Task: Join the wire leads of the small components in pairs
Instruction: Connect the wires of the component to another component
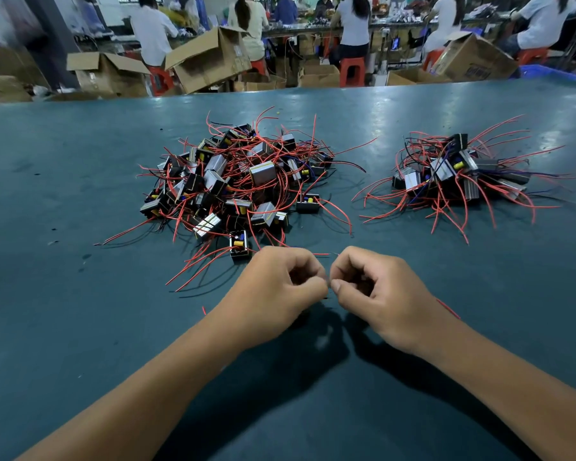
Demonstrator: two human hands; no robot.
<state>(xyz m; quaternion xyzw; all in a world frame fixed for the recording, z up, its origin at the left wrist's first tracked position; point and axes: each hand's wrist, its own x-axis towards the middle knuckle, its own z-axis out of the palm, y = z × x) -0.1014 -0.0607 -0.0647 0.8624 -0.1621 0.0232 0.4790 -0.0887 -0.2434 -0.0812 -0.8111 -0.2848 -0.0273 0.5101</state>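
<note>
Both hands, left and right, meet low over the worktop, each grip curled tight and pinching thin wire ends between them. Behind lie a big heap of small wired parts and a smaller heap well apart to its right.
</note>
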